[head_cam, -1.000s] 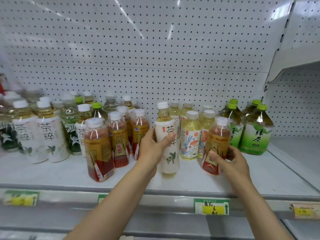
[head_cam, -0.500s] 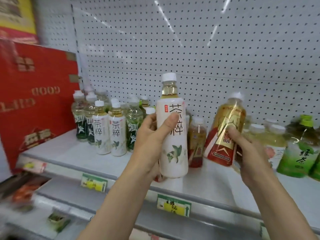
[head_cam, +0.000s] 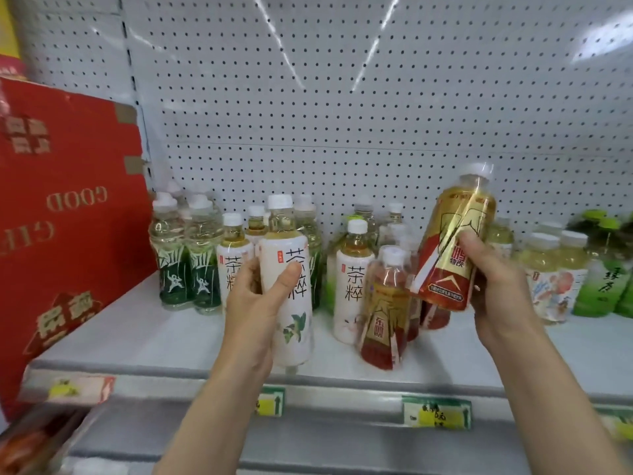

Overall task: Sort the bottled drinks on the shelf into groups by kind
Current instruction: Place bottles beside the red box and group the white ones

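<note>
My left hand [head_cam: 255, 303] grips a white-labelled tea bottle [head_cam: 291, 289], upright near the front edge of the white shelf [head_cam: 137, 341]. My right hand [head_cam: 493, 286] holds a gold-and-red labelled bottle [head_cam: 452, 248] tilted in the air above the shelf. Two more white-labelled bottles [head_cam: 351, 286] stand behind and beside the held one. Another gold-and-red bottle [head_cam: 385, 306] stands below the raised one. Dark green labelled bottles [head_cam: 186, 265] stand at the left, pale floral-labelled bottles [head_cam: 548, 282] and green tea bottles [head_cam: 603, 269] at the right.
A large red carton [head_cam: 65, 214] leans against the shelf's left end. White pegboard [head_cam: 342, 97] backs the shelf. Price tags [head_cam: 436, 411] line the front rail. A lower shelf with packaged goods [head_cam: 30, 443] shows at bottom left.
The view has shifted left. My left hand has lowered the white-labelled bottle toward the shelf's left side. My right hand has kept the gold-and-red bottle raised and tilted.
</note>
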A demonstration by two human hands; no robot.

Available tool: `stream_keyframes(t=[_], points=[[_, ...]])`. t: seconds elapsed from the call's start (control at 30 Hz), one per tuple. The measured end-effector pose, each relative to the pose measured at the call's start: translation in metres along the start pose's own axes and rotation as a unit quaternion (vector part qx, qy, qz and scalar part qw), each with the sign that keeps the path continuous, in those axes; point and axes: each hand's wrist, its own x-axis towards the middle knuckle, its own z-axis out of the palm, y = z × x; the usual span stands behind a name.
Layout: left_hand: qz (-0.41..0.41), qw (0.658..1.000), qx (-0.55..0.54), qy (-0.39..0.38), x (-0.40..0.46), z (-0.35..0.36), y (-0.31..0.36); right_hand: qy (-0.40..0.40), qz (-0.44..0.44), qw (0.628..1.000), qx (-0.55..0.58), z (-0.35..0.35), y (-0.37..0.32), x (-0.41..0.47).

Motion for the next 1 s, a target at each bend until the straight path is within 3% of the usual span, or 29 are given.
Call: stream_keyframes(t=[0.17,0.3,0.67,1.0], points=[[-0.022,0.998,0.029,-0.042,0.016,-0.005,-0.020,0.068,-0.026,0.995,-0.067,-0.017,0.025,-0.022],[-0.031,0.998,0.029,-0.055,0.024,0.001,-0.037,0.089,0.003,0.989,-0.117,-0.036,0.042,-0.023],[-0.048,0.999,0.019,0.002,0.029,0.011,-0.062,-0.014,0.072,0.982,-0.175,-0.065,0.080,0.007],[-0.037,0.997,0.066,-0.009,0.020,0.012,-0.064,-0.023,0.066,0.979,-0.192,-0.067,0.079,0.005]])
